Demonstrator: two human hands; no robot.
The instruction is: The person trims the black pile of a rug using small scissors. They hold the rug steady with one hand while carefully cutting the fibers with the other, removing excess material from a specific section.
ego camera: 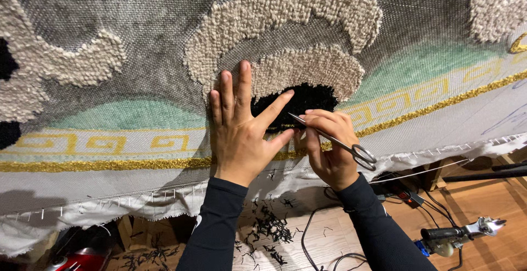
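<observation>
Scissors, thin and hard, are sitting pinched in the right hand, mid-frame. Left hand is pressing flat, fingers spread, on the soft rug by the black yarn patch.

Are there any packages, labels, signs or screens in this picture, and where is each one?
None can be seen: only the stretched cloth with tufted patterns, the left hand flat on it, the right hand with scissors, and cables and yarn scraps on the floor.
</observation>
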